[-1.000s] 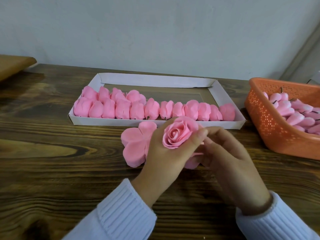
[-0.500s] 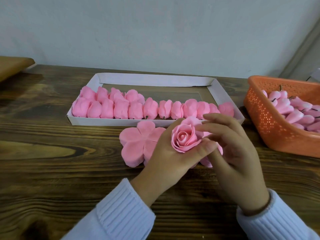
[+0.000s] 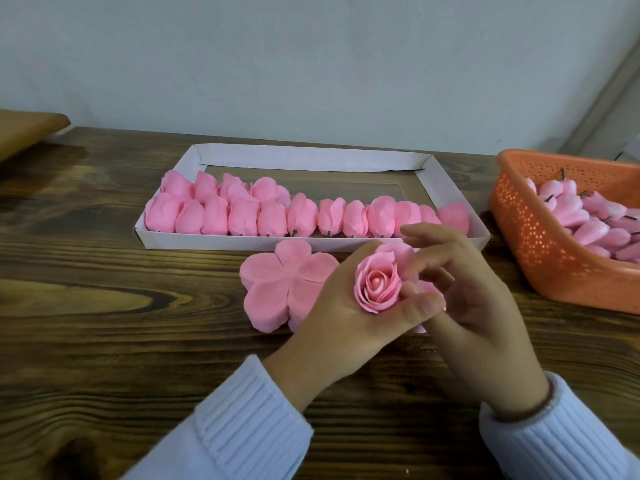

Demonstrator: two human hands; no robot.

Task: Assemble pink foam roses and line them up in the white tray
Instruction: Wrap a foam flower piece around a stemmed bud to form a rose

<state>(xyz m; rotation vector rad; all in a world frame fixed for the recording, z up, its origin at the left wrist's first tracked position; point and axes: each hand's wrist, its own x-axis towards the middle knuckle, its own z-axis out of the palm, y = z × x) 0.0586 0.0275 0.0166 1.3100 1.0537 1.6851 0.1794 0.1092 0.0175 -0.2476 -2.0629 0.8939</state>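
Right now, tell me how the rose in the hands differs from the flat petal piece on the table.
The rose is rolled into layered petals; the flat petal piece is spread open in lobes. The rose is gripped by the left hand; the flat petal piece lies on the table. Both are pink foam.

Loses the orange basket (image 3: 540,258) past the right edge, the wooden board (image 3: 24,129) past the left. Buries the base of the rose (image 3: 377,287) inside the left hand (image 3: 339,313), covers the petal stack (image 3: 277,289) partly too. Blurs the fingers (image 3: 433,233) of the right hand (image 3: 485,323).
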